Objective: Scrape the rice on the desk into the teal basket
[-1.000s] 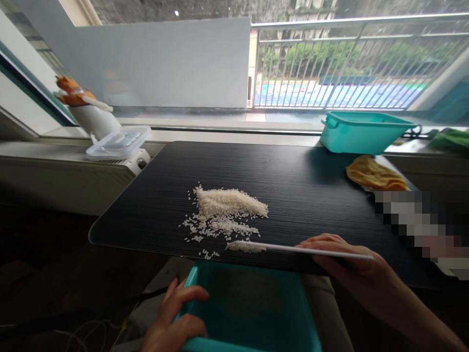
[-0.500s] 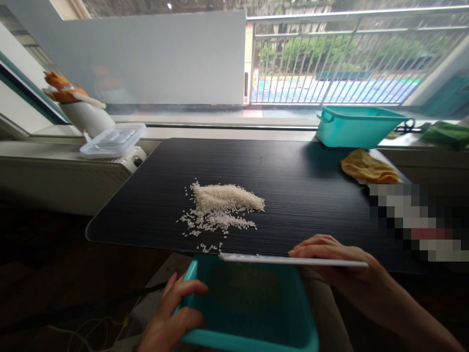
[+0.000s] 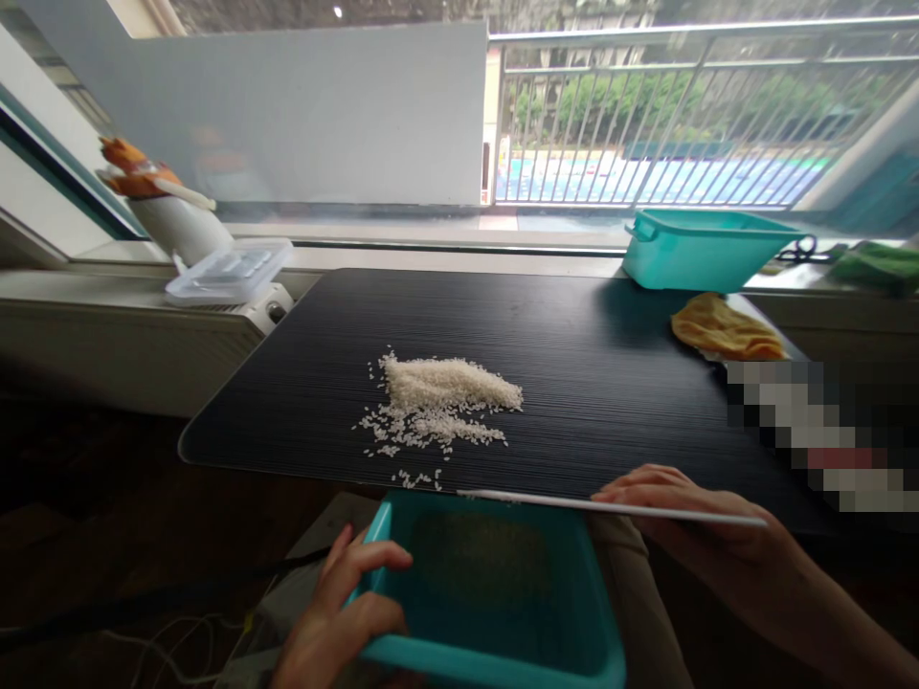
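Observation:
A heap of white rice lies on the black tabletop, with loose grains trailing toward the front edge. Below that edge, a turquoise plastic bin sits at my lap with some rice in its bottom. My left hand grips the bin's left rim, fingers over the wall. My right hand holds a thin white board, seen nearly edge-on, over the far side of the bin along the table edge. A few grains cling near its left end.
A second turquoise bin stands at the back right beside a yellow cloth. At the left, a clear plastic lid rests by a white container on the radiator. Cables hang at lower left.
My right hand has shifted the white board slightly to the right, and fewer grains show on it. My left hand still holds the bin. The view has turned slightly.

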The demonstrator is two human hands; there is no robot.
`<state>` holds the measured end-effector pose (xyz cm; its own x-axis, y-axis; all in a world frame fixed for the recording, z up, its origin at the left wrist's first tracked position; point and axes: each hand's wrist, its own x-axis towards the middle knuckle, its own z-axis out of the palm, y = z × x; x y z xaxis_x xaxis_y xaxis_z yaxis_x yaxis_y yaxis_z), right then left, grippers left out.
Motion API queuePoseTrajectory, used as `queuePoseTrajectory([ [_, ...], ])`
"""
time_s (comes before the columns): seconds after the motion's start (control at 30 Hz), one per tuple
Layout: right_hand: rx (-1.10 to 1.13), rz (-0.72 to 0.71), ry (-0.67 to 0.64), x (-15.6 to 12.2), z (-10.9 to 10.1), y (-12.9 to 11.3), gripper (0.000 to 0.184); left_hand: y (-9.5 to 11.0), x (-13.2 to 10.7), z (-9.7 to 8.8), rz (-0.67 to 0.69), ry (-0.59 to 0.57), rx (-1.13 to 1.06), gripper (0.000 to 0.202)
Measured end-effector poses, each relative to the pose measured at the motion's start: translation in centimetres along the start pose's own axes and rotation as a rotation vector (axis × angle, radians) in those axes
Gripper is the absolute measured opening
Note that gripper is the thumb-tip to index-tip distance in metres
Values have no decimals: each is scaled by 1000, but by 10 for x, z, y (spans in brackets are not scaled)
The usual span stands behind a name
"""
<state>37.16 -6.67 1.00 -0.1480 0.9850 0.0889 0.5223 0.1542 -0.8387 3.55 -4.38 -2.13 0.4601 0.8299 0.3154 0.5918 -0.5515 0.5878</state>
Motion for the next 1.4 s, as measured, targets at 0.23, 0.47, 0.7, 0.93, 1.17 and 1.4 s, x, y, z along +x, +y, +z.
queuePoseTrajectory([
  [0.23,-80,-75,92,21,13,9,19,2,0,-3,-27,7,25,5],
  [0.47,-148,-69,100,29,18,5,17,-3,-3,-10,-49,44,39,4],
  [0.7,-56,-58,10,27,18,0,20,-6,-2,-12,-42,49,63,7],
  [0.93,-106,-89,43,33,26,-2,19,-10,-6,-15,-48,74,66,9],
  [1.17,-60,-114,26,37,28,-7,20,-11,-8,-16,-58,102,68,10],
  [1.4,-52,-110,-32,48,40,-17,21,-11,-8,-18,-89,122,76,8],
])
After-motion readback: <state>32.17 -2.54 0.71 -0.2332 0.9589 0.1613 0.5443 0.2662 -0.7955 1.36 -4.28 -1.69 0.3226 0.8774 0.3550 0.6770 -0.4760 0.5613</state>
